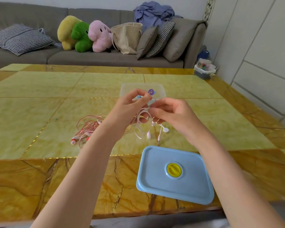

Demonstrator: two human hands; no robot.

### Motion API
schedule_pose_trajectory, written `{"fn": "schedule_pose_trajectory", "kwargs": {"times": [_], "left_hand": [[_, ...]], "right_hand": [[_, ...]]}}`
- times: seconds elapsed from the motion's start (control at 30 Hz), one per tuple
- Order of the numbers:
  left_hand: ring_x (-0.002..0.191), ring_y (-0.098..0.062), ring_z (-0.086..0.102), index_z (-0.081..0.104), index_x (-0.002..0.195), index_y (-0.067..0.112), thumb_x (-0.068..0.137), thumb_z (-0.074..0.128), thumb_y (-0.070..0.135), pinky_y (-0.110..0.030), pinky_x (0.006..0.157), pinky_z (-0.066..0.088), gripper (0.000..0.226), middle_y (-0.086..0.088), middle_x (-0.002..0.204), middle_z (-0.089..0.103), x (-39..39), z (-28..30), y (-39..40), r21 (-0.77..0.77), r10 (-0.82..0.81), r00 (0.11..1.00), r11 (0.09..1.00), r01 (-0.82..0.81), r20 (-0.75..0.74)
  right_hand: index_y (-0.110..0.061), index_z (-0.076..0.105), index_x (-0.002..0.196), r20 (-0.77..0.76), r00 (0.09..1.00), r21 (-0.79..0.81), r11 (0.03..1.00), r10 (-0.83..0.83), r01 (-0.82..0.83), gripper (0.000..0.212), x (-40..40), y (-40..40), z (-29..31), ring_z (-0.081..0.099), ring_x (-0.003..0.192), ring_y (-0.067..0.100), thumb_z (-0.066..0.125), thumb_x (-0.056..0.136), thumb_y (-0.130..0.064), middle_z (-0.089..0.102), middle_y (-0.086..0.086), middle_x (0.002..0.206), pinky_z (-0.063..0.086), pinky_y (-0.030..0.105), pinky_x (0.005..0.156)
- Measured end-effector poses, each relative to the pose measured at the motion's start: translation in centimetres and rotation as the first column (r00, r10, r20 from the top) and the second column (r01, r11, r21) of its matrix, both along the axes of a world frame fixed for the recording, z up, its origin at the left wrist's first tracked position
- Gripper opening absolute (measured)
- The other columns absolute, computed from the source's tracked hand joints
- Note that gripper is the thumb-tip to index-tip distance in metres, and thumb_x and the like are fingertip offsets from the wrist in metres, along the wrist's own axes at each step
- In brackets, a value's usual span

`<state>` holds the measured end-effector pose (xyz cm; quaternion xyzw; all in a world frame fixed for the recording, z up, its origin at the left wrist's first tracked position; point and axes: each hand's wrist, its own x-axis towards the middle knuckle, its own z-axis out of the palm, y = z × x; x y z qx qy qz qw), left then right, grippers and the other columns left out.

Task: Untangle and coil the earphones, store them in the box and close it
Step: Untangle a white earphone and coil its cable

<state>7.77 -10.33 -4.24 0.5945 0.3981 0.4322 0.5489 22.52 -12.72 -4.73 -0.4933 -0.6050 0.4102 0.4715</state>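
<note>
Both hands meet at the centre of the frame, raised above the yellow-green marbled surface (pixel 39 89). The left hand (pixel 132 104) has its fingers curled, pinching the pale pink-white earphone cord (pixel 142 119), while the right hand (pixel 169 112) pinches the same cord just beside it with thumb and fingertips. Loops of that cord hang below the hands, and its white earbuds (pixel 165 129) dangle near the surface. Left of centre, a tangled red-and-white earphone set (pixel 87 127) lies on the surface. Behind the hands stands an open clear plastic box (pixel 158 89) with a small purple coil (pixel 151 92) inside. The box's light blue rectangular lid with a yellow round knob (pixel 174 175) lies flat at lower right.
</note>
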Motion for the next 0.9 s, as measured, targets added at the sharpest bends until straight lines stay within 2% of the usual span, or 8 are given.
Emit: {"fn": "schedule_pose_trajectory", "kwargs": {"times": [0.07, 0.17, 0.3, 0.4, 0.57, 0.7, 0.8, 0.9], "left_hand": [[0.051, -0.007, 0.053, 0.056, 0.078, 0.021, 0.093, 0.053, 0.024, -0.018, 0.048, 0.044, 0.016, 0.005, 0.066, 0.059, 0.1, 0.1, -0.3, 0.006, -0.051, 0.999, 0.999, 0.051, -0.018], [0.056, -0.009, 0.06, 0.059, 0.083, 0.02, 0.094, 0.052, 0.021, -0.02, 0.051, 0.05, 0.013, 0.001, 0.076, 0.061, -0.1, 0.3, -0.4, -0.029, -0.098, 0.995, 0.995, 0.099, 0.024], [0.087, -0.026, 0.067, 0.063, 0.104, 0.022, 0.096, 0.048, 0.018, -0.034, 0.079, 0.055, 0.017, -0.006, 0.106, 0.065, -0.7, 0.1, 0.1, -0.094, -0.155, 0.984, 0.982, 0.164, 0.091], [0.104, -0.034, 0.064, 0.059, 0.124, 0.027, 0.096, 0.048, 0.017, -0.038, 0.085, 0.055, 0.032, -0.001, 0.122, 0.064, -0.8, -0.1, 0.2, -0.211, -0.212, 0.957, 0.944, 0.253, 0.2], [0.111, -0.038, 0.059, 0.058, 0.123, 0.033, 0.094, 0.049, 0.01, -0.04, 0.089, 0.053, 0.038, 0.006, 0.134, 0.054, -0.2, -0.7, -0.2, -0.241, -0.237, 0.953, 0.929, 0.28, 0.191], [0.109, -0.025, 0.063, 0.05, 0.132, 0.036, 0.095, 0.049, 0.009, -0.035, 0.096, 0.049, 0.046, 0.009, 0.131, 0.055, 0.0, -0.8, -0.2, -0.164, -0.298, 0.952, 0.938, 0.305, 0.063], [0.105, -0.02, 0.064, 0.042, 0.136, 0.038, 0.097, 0.046, 0.008, -0.029, 0.094, 0.05, 0.05, 0.009, 0.129, 0.053, 0.6, -0.9, 0.1, -0.051, -0.191, 0.975, 0.981, 0.186, -0.115], [0.101, -0.024, 0.065, 0.035, 0.14, 0.038, 0.096, 0.044, 0.007, -0.038, 0.097, 0.048, 0.055, 0.01, 0.122, 0.053, 1.1, -1.1, 0.3, 0.101, -0.039, 0.95, 0.992, 0.074, -0.311]], "right_hand": [[-0.009, 0.066, 0.083, 0.002, 0.999, -0.005, 0.999, -0.032, 0.032, 0.005, -0.1, 0.2, -0.3, 0.059, 0.057, 0.009, 0.066, 0.083, -0.004, 0.066, 0.002, 0.066, 0.049, 0.019, 0.06], [-0.014, 0.068, 0.089, 0.0, 1.0, -0.025, 1.0, -0.015, 0.015, 0.012, 0.0, 0.1, -0.3, 0.064, 0.076, 0.015, 0.064, 0.085, -0.004, 0.07, 0.005, 0.083, 0.052, 0.025, 0.073], [-0.007, 0.065, 0.106, -0.138, 0.988, -0.092, 0.992, 0.075, -0.089, 0.021, 0.1, -0.1, -0.2, 0.068, 0.091, 0.025, 0.048, 0.094, -0.004, 0.07, 0.014, 0.098, 0.054, 0.031, 0.086], [-0.007, 0.065, 0.103, -0.159, 0.987, -0.108, 0.994, 0.013, -0.03, 0.016, 0.1, -0.2, -0.2, 0.068, 0.085, 0.021, 0.056, 0.092, -0.013, 0.07, 0.012, 0.093, 0.054, 0.032, 0.082], [-0.008, 0.066, 0.081, -0.036, 0.986, -0.182, 0.971, -0.165, 0.155, 0.004, 0.5, 0.1, -0.8, 0.062, 0.055, 0.01, 0.067, 0.081, -0.004, 0.066, 0.002, 0.066, 0.046, 0.026, 0.062], [-0.005, 0.06, 0.08, -0.179, 0.963, -0.256, 0.954, -0.203, 0.154, 0.006, -0.2, 0.2, -1.0, 0.066, 0.064, 0.02, 0.058, 0.085, -0.002, 0.065, 0.011, 0.077, 0.051, 0.021, 0.058], [-0.006, 0.055, 0.072, -0.3, 0.914, -0.283, 0.94, -0.274, 0.19, 0.013, -0.5, 0.3, -1.0, 0.063, 0.054, 0.015, 0.057, 0.084, -0.001, 0.064, 0.008, 0.067, 0.052, 0.022, 0.057], [-0.008, 0.058, 0.066, -0.155, 0.932, -0.228, 0.929, -0.329, 0.29, 0.017, -0.4, 0.5, -0.9, 0.052, 0.044, 0.011, 0.058, 0.081, 0.001, 0.058, 0.001, 0.053, 0.04, 0.025, 0.053]]}}
